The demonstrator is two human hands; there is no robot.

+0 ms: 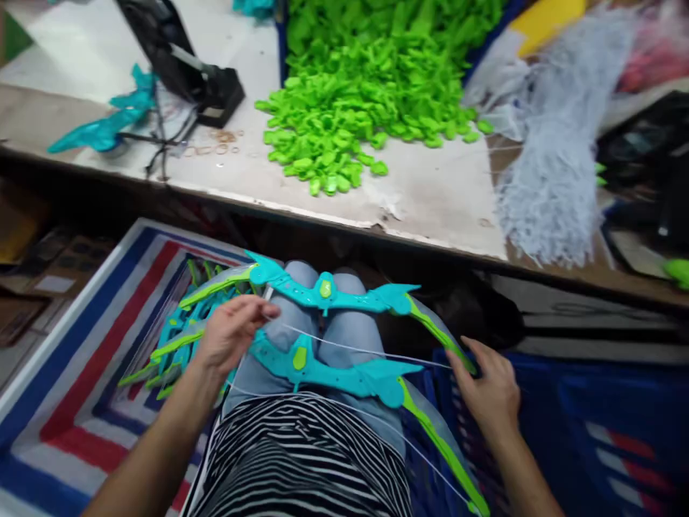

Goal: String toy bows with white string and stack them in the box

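Across my lap lie two toy bows with turquoise grips and green and clear limbs. My right hand point(489, 388) is closed around the right limb tip of the farther toy bow point(352, 298). A thin white string point(349, 347) runs from that tip to my left hand point(234, 327), whose thumb and forefinger pinch its end. The nearer toy bow point(328, 373) rests closer to my body, with its own string point(371, 414) stretched along it; neither hand grips this bow. My left wrist hides part of its left limb.
More toy bows point(175, 334) lie stacked at my left over a striped sheet point(69, 424). A heap of green plastic parts point(344, 122) covers the bench point(430, 208). White strings point(560, 158) hang over its edge. A black stand point(183, 64) and a turquoise piece point(102, 129) are at left.
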